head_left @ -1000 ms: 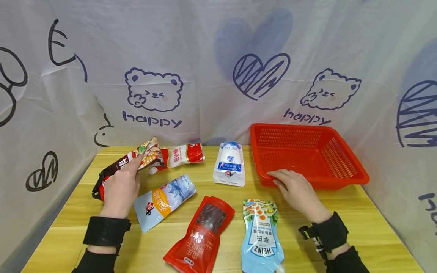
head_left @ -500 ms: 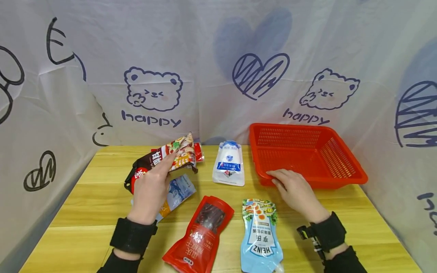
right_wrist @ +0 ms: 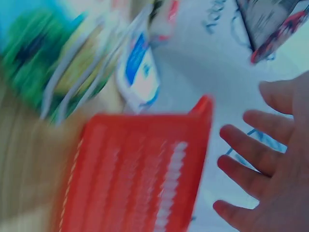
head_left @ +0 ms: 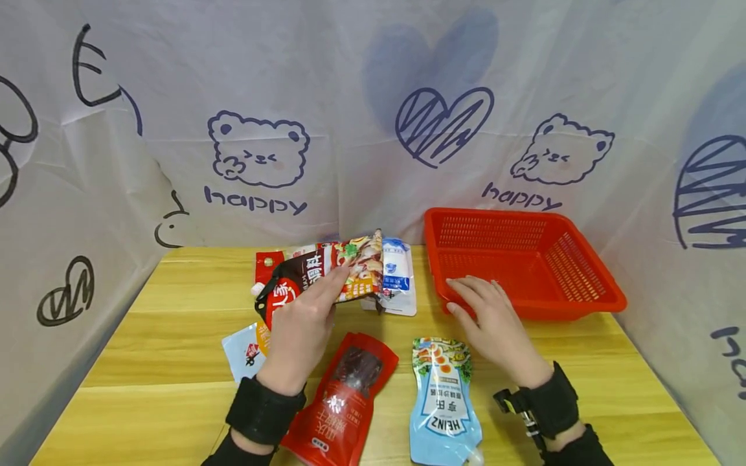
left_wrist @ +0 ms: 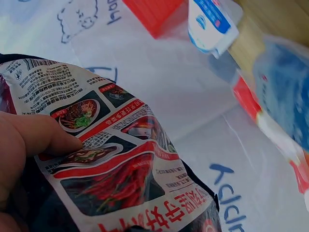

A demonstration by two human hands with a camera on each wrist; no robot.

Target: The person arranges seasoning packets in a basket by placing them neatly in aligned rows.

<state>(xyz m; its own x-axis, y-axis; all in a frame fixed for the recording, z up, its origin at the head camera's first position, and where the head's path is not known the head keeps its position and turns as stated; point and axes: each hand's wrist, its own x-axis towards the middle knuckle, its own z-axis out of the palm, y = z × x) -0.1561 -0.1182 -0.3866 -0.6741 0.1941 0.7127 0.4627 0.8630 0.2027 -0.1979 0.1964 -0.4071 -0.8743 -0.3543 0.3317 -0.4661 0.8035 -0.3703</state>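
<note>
My left hand (head_left: 303, 323) grips a dark seasoning packet (head_left: 364, 272) with food pictures, held over the table's back half. In the left wrist view the thumb (left_wrist: 43, 137) presses on its printed back. The packet overlaps a white-and-blue pouch (head_left: 402, 278) and a red-and-white packet (head_left: 269, 260) behind it. My right hand (head_left: 495, 320) is at the left front corner of a red plastic basket (head_left: 495, 262). The right wrist view shows its fingers spread, with nothing in them, beside the basket wall (right_wrist: 130, 179).
A light-blue and orange pouch (head_left: 240, 349) lies partly hidden under the left hand. In front are a red pouch of dried chillies (head_left: 350, 401) and a light-blue Heinz sauce pouch (head_left: 445, 401). A white printed curtain (head_left: 361, 162) hangs behind the wooden table (head_left: 146, 362).
My left hand has carried the seasoning packet from the table's left side rightward toward the basket. My right hand has shifted slightly left and its fingers have spread at the basket's corner.
</note>
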